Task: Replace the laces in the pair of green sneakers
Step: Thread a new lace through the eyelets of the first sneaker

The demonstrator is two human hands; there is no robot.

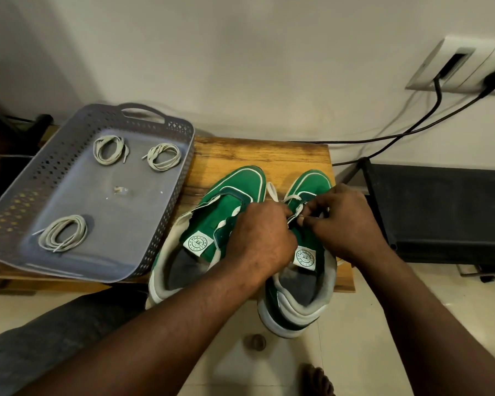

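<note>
My right hand (343, 221) pinches the white lace (272, 191) at the right sneaker (303, 292) eyelets. My left hand (257, 232) curls in from nine o'clock; its grip I cannot tell. Both shoes are on the wooden table (269, 155), the left sneaker (229, 190) is unlaced, and the grey tray (69, 172) of coiled laces (63, 232) sits at ten o'clock.

Green sneakers (238, 182) with white trim; pale, perhaps beige laces (64, 233); grey tray (103, 201) with diamond-perforated walls; amber wood-grain table (257, 155).

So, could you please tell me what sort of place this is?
Probably a room in a home: a wall socket with plugged-in cables, a tiled floor, and a wooden table holding green sneakers.
</note>
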